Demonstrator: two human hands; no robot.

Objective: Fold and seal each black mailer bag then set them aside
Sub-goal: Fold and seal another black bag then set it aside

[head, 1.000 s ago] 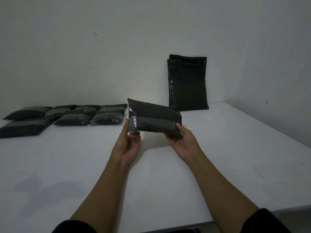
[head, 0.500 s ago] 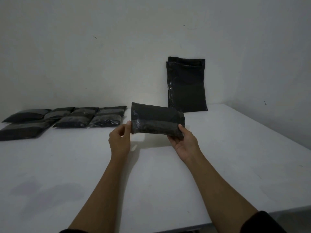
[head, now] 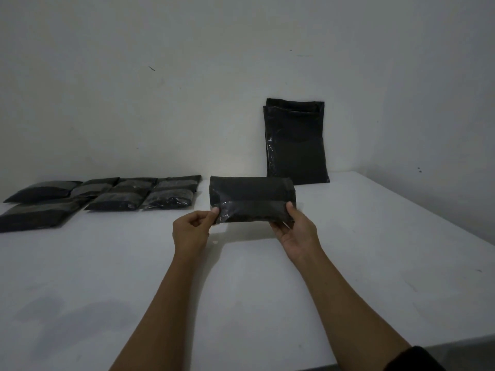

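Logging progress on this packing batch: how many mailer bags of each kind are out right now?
Folded bag in the air, held between left hand and right hand: 1
Folded bags set aside on the table's left: 7, as far as their overlap shows
Stack of flat mailers leaning on the wall: 1 stack; the number of bags in it cannot be told
Total: 8 folded bags, plus the stack

Right fingers (head: 290, 210) hidden (behind mailer (head: 251, 194)).

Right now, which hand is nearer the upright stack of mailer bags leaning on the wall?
Right. The right hand sits just below the stack; the left hand is farther left.
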